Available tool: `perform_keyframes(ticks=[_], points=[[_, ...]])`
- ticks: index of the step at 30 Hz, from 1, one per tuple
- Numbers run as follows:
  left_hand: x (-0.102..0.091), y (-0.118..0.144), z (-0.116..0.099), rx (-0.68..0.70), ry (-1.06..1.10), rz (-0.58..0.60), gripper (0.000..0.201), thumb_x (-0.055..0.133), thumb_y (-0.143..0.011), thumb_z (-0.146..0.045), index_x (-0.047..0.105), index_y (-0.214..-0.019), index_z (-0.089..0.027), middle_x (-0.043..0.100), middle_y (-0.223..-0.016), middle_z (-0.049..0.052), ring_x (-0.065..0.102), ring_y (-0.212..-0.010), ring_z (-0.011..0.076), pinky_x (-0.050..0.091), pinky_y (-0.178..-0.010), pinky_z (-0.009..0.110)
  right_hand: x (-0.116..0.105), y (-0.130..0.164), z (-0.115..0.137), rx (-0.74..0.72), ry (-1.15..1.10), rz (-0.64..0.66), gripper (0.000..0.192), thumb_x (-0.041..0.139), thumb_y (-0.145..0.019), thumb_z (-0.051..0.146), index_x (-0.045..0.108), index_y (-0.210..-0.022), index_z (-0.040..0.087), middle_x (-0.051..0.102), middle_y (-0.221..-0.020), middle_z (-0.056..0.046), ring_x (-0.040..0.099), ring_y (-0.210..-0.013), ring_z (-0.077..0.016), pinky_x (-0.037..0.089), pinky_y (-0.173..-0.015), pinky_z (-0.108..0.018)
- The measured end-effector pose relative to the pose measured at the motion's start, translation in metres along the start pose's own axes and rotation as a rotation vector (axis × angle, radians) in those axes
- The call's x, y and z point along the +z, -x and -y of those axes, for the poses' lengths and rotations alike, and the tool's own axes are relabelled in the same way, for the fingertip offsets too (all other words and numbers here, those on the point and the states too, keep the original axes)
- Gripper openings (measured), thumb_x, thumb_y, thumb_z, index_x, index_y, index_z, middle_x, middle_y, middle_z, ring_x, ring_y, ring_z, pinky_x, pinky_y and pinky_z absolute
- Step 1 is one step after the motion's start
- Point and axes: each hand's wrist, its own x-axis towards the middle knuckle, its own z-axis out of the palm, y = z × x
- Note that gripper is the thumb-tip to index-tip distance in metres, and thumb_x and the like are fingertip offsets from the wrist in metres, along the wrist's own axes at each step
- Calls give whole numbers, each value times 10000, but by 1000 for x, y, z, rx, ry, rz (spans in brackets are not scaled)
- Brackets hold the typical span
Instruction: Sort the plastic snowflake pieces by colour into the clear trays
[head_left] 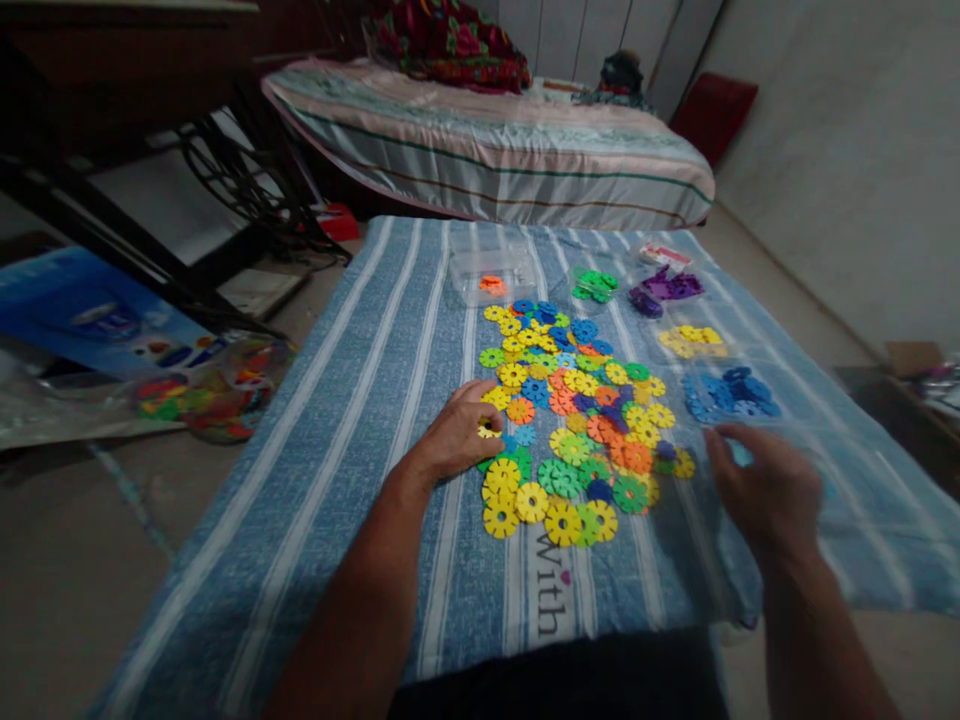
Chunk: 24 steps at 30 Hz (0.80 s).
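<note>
Notched flower-shaped plastic discs in yellow, green, orange and blue lie in a loose pile (570,450) on the striped blue cloth. At the pile's left edge my left hand (461,435) is curled, thumb and forefinger closed around a yellow disc (489,428). My right hand (772,490), slightly blurred, is over the right side, just below a clear box of blue discs (731,393). Its fingers are bent together, and what they hold is hidden. A light blue patch (741,453) shows between the thumb and forefinger; whether it is held I cannot tell.
Beyond the pile are clear containers with orange discs (493,285), green discs (595,285), purple discs (667,287) and yellow discs (694,341). A bed (495,150) stands behind the table. On the left are a sewing machine stand (232,160) and bagged colourful items (217,390).
</note>
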Motion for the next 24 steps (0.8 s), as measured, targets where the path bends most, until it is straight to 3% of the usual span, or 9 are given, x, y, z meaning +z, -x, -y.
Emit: perform_keyframes(ticks=[3,9,15,19,24], points=[[-4,1,-1,3,6,27,119,695,-640,-108,687,-722,-195,484,-1446,93,373,-1383,307,326,-1129,492,12,4,43,-95,-212,99,223,509,-900,333,663,-791,214,692,-786,-62,619,-765,-219,442,-719,-342],[-8,2,0,12,6,64,185,674,-626,-85,709,-765,-202,492,-1438,99,372,-1389,307,326,-1133,478,35,10,109,-266,-447,304,222,473,-925,231,616,-757,210,639,-736,-52,570,-741,-191,420,-698,-317],[-10,3,1,25,35,67,256,658,-596,-41,718,-786,-202,486,-1450,86,394,-1380,299,323,-1141,447,55,5,147,-346,-519,444,189,514,-911,212,619,-754,212,617,-779,-58,560,-805,-196,435,-745,-317],[-9,3,3,33,47,58,235,660,-601,-53,710,-773,-204,502,-1438,77,396,-1382,287,324,-1144,437,63,2,169,-366,-431,497,70,623,-863,275,647,-867,209,616,-983,-111,525,-1028,-275,445,-856,-402],[-7,3,3,21,42,40,208,666,-601,-56,695,-751,-199,510,-1431,91,413,-1368,290,342,-1131,450,69,4,180,-373,-380,539,153,697,-806,266,664,-942,203,590,-1116,-135,456,-1159,-316,426,-925,-460]])
